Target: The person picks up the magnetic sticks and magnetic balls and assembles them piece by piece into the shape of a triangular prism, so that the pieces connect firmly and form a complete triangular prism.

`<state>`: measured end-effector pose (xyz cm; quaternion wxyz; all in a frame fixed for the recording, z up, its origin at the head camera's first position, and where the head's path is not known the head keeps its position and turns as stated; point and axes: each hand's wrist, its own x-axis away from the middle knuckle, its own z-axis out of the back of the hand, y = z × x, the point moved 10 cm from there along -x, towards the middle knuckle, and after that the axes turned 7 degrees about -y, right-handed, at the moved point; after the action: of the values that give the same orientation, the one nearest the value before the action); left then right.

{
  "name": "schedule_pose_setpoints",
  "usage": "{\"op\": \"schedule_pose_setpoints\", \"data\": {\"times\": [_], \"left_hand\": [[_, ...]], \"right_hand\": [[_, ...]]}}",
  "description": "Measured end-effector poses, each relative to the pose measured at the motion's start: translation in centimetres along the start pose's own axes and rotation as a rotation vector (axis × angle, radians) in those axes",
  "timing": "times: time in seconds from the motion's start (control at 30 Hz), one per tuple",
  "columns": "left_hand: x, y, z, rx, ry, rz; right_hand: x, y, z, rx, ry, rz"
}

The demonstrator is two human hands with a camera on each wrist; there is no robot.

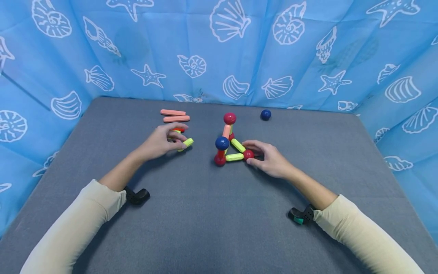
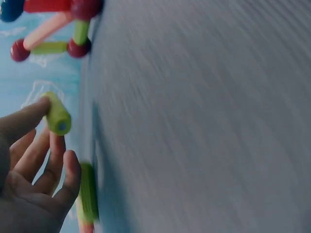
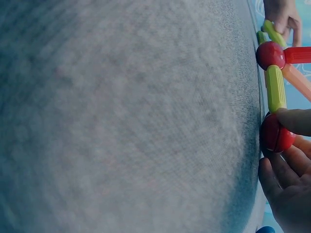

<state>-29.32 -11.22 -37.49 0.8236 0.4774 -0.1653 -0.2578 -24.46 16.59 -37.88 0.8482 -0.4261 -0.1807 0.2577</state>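
My left hand pinches a yellow-green rod between thumb and fingertips, held above the table. Right of it stands a structure of balls and rods: yellow-green rods join red balls at table level. A red rod rises to a blue ball, and a salmon rod slants up to another red ball. My right hand holds the structure's right corner, thumb and fingers about a red ball. The structure's far lower side is partly hidden.
Two salmon rods lie beyond my left hand. A red rod and another yellow-green rod lie beside that hand, partly covered. A loose blue ball sits near the table's back edge. A blue shell-print curtain hangs behind the grey table.
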Motion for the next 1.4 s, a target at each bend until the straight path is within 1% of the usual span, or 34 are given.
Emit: {"op": "schedule_pose_setpoints", "data": {"times": [0.13, 0.27, 0.4, 0.47, 0.6, 0.77, 0.9, 1.03, 1.1, 1.27, 1.4], "left_hand": [[-1.4, 0.9, -0.9, 0.201, 0.026, 0.039], [-2.6, 2.0, -1.8, 0.353, 0.053, 0.083], [-3.6, 3.0, -2.6, 0.449, 0.069, 0.113], [-4.0, 3.4, -3.0, 0.48, 0.075, 0.125], [-4.6, 4.1, -3.5, 0.514, 0.083, 0.129], [-5.1, 4.9, -4.3, 0.536, 0.075, 0.133], [-5.4, 5.0, -4.7, 0.537, 0.069, 0.172], [-5.5, 4.9, -4.9, 0.524, 0.078, 0.221], [-5.6, 4.9, -5.0, 0.53, 0.073, 0.24], [-5.8, 5.3, -5.2, 0.546, 0.045, 0.244], [-6.0, 5.5, -5.2, 0.499, 0.027, 0.239]], "right_hand": [[0.0, 0.0, 0.0, 0.001, -0.001, -0.006], [0.1, -0.1, 0.0, 0.008, -0.001, -0.006], [0.1, -0.1, 0.0, 0.014, -0.002, -0.011], [0.1, -0.1, 0.0, 0.011, -0.002, -0.015], [0.0, -0.1, 0.0, 0.005, 0.003, -0.02], [0.0, -0.1, 0.0, 0.0, 0.005, -0.022], [0.0, -0.2, 0.0, 0.002, 0.003, -0.019], [0.0, -0.1, 0.0, 0.004, -0.001, -0.023], [0.0, 0.0, 0.0, 0.003, -0.001, -0.027], [0.0, -0.1, -0.1, 0.004, 0.003, -0.011], [0.0, -0.2, -0.1, 0.004, 0.005, -0.002]]}}
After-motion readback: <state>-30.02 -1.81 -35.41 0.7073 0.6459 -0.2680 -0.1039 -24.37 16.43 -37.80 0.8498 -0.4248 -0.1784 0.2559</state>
